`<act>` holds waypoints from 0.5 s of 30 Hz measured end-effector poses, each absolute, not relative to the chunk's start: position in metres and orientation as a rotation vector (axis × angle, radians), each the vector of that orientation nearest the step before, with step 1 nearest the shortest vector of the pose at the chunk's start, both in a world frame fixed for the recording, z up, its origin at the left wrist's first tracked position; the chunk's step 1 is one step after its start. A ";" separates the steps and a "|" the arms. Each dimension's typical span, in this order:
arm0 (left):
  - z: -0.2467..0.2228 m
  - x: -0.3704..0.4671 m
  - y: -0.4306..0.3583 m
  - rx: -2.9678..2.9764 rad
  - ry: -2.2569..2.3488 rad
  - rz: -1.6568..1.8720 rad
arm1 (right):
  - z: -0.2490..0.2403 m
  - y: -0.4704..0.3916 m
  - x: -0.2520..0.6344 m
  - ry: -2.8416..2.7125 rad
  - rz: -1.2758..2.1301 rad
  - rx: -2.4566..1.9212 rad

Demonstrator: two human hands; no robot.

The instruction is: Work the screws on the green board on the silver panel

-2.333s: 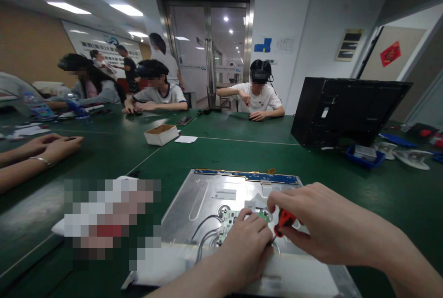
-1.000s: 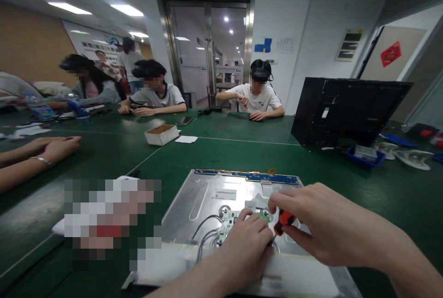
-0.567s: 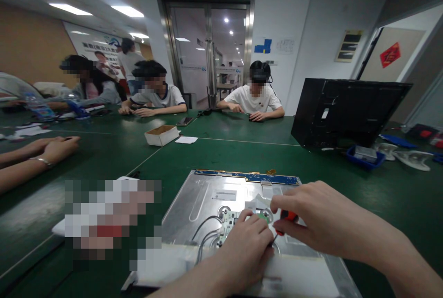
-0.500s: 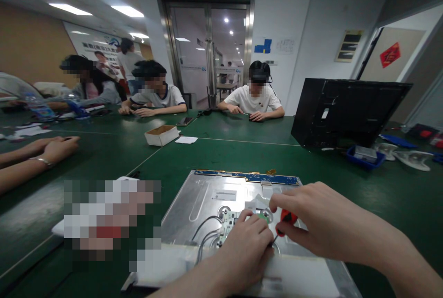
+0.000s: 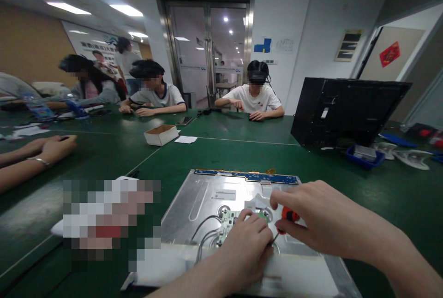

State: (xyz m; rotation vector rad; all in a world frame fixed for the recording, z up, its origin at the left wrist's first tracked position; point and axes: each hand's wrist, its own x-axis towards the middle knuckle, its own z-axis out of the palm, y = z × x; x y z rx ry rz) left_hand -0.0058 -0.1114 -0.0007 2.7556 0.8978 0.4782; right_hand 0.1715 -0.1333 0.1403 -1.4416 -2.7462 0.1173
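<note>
A silver metal display panel (image 5: pixel 180 201) lies flat on the green table in front of me, with a blue circuit strip (image 5: pixel 242 176) along its far edge. My left hand (image 5: pixel 247 238) is curled over a small green circuit board (image 5: pixel 228 221), pressing on it; the fingertips are partly hidden. Grey wires (image 5: pixel 204 238) run from the board's left side. My right hand (image 5: pixel 304 217) grips a screwdriver (image 5: pixel 289 214) by its red-and-black handle. The thin shaft slants down to the left, beside my left fingers, which hide its tip.
A black monitor casing (image 5: pixel 346 109) stands at the right, near a blue tray (image 5: pixel 365 162) holding a metal box. A white open box (image 5: pixel 161 135) and paper (image 5: pixel 186 140) sit further back. Another person's hands (image 5: pixel 57 148) rest at the left; several people sit around the table.
The screwdriver handle has turned slightly in my right hand. My left hand stays in place on the board. Across the table, a person's hand has lifted a little.
</note>
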 end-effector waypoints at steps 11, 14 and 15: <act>-0.005 -0.007 -0.110 2.764 0.888 0.495 | 0.141 -0.135 0.171 -2.730 0.146 -1.397; -0.002 -0.006 -0.111 2.742 0.900 0.491 | 0.139 -0.133 0.171 -2.721 0.107 -1.444; -0.001 -0.006 -0.112 2.740 0.901 0.491 | 0.138 -0.133 0.171 -2.727 0.100 -1.448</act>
